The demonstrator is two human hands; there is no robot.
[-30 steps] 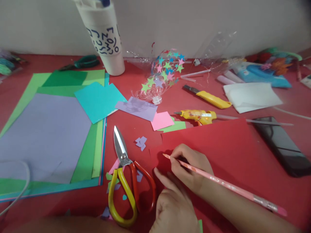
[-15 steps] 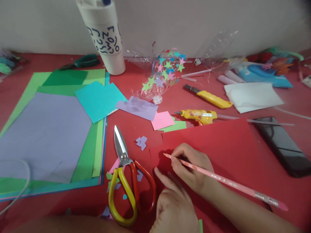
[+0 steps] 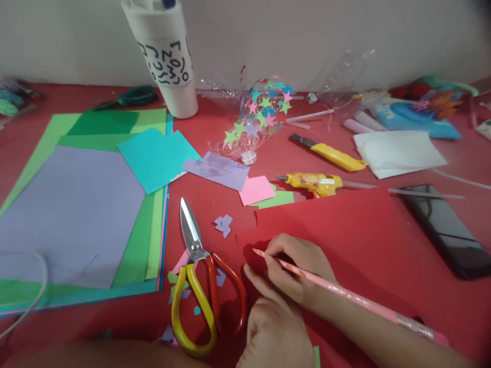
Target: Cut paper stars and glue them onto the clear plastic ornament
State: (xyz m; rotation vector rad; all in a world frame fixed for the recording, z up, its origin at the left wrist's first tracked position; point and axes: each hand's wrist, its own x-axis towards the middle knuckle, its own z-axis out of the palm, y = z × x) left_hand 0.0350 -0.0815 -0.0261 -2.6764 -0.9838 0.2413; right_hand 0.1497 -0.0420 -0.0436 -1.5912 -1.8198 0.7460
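My right hand (image 3: pixel 301 266) is closed around a pink pencil (image 3: pixel 353 294). The pencil's tip is over the left part of a sheet of red paper (image 3: pixel 345 220), and its eraser end points to the lower right. My left hand (image 3: pixel 278 329) lies on the red paper just below the tip. Its index finger is stretched out and the other fingers are partly curled, holding nothing. Beside the left hand, scissors (image 3: pixel 195 246) with one yellow and one red handle rest on the red table, blades pointing away from me. Small purple paper scraps (image 3: pixel 223 225) lie by the blades.
Stacked coloured paper (image 3: pixel 72 214) covers the left side. Behind stand a white cup (image 3: pixel 164 61) and a star-decorated clear item (image 3: pixel 261 112). A yellow cutter (image 3: pixel 337 156), a yellow glue gun (image 3: pixel 314 183), folded white paper (image 3: pixel 399 151) and a black phone (image 3: pixel 448 232) lie to the right.
My right hand has moved slightly left and toward me with the pencil, its tip now nearer the left index finger. My left hand has stayed about where it was.
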